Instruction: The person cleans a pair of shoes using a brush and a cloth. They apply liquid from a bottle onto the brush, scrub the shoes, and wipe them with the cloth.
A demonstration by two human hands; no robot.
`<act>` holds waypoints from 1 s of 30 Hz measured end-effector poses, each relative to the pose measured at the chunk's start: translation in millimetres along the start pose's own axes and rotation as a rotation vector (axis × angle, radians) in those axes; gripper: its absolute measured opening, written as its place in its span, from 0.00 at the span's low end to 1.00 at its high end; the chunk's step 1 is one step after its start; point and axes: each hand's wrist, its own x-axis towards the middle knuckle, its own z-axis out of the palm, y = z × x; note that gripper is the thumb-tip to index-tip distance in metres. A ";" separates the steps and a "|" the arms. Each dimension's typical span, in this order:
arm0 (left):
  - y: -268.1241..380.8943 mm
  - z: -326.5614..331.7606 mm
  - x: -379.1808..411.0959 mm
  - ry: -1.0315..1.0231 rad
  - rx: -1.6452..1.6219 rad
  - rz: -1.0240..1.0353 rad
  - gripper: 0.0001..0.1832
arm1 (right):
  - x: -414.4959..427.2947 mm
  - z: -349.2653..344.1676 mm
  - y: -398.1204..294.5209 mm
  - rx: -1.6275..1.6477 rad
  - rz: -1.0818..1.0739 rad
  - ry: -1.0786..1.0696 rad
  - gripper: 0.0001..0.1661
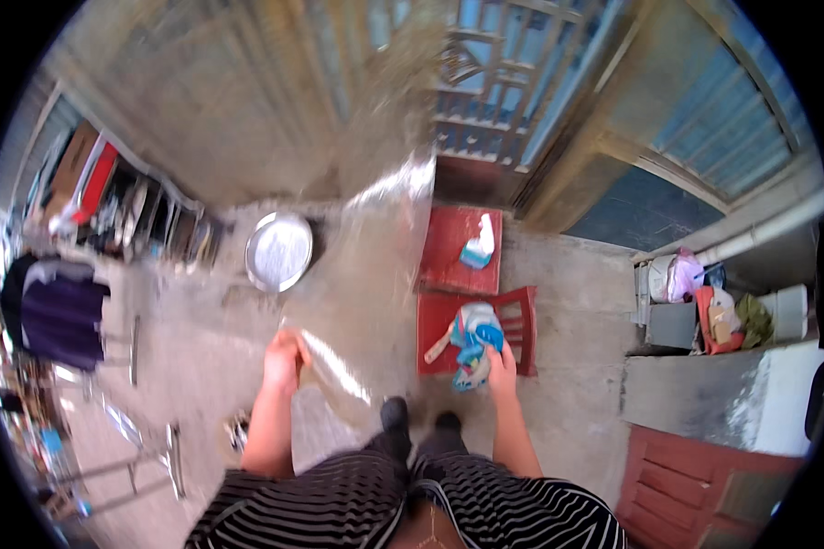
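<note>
My left hand [285, 360] is closed on the edge of a large sheet of clear plastic film [336, 367]. The film stretches up and away from it, with bright reflections along its folds. My right hand [501, 370] grips a crumpled blue and white cloth or plastic bag [477, 329] over the seat of a red chair [432, 316]. A light-coloured handle [438, 348] pokes out beside this bundle; what it belongs to is hidden. Beyond the chair, a spray bottle [478, 247] with a white head and blue contents is on a red stool [446, 233].
A round metal basin [279, 252] is on the concrete floor to the left. Dark clothing [65, 309] and a metal frame [172, 460] stand farther left. At right are bins and bags [721, 316] by a low ledge. A barred metal door [487, 82] rises ahead.
</note>
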 end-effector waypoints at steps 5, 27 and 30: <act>21.1 -29.9 -13.6 -0.081 -0.009 -0.298 0.07 | -25.7 118.3 -146.6 -0.092 -0.369 -0.632 0.19; -105.5 -133.7 -240.8 0.225 -0.233 -0.384 0.17 | -84.8 309.8 -75.2 -0.621 -0.681 -0.992 0.14; -125.4 -173.5 -288.1 0.212 -0.370 -0.371 0.15 | -121.7 302.2 -94.9 -0.568 -0.652 -1.004 0.13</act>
